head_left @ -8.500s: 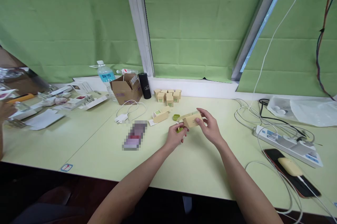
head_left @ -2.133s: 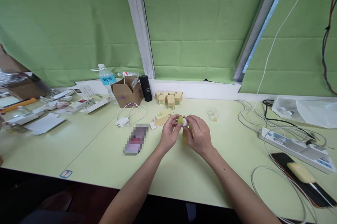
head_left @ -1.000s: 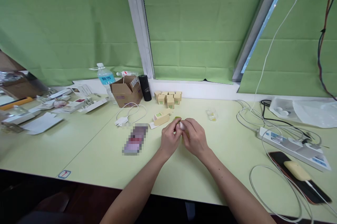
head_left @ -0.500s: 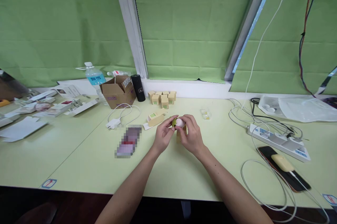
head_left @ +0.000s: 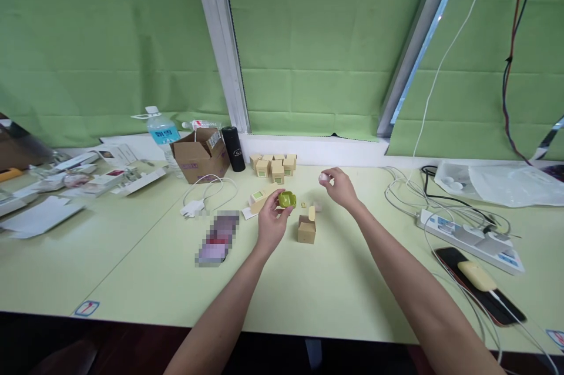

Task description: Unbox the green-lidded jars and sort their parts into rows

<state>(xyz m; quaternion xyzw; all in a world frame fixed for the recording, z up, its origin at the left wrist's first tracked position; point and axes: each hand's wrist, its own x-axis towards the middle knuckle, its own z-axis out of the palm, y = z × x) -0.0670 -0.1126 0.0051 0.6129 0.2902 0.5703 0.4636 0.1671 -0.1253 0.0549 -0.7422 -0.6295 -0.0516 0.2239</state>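
My left hand (head_left: 272,216) pinches a small yellow-green, hollow case (head_left: 287,199) by its side, its opening facing up towards me. Off to the right and slightly farther away, my right hand (head_left: 341,187) grips a small, rounded, whitish-pink object (head_left: 324,178) in its fingertips; its exact kind is unclear. Between and below the hands stands a small cardboard box (head_left: 306,231) with its flap raised. Beside that box lie a tiny yellow-green piece (head_left: 303,204) and a small translucent piece (head_left: 318,207).
Several small cardboard boxes (head_left: 277,171) are grouped near the wall. A larger carton (head_left: 200,157), a black cylinder (head_left: 233,149) and a water bottle (head_left: 162,131) stand at back left. Rightward lie a power strip (head_left: 469,240), cables and a phone (head_left: 480,284).
My hands have moved apart. The whitish-pink object has come away from the green case and moved right with my right hand, while the case stays in my left. The small open box is now uncovered.
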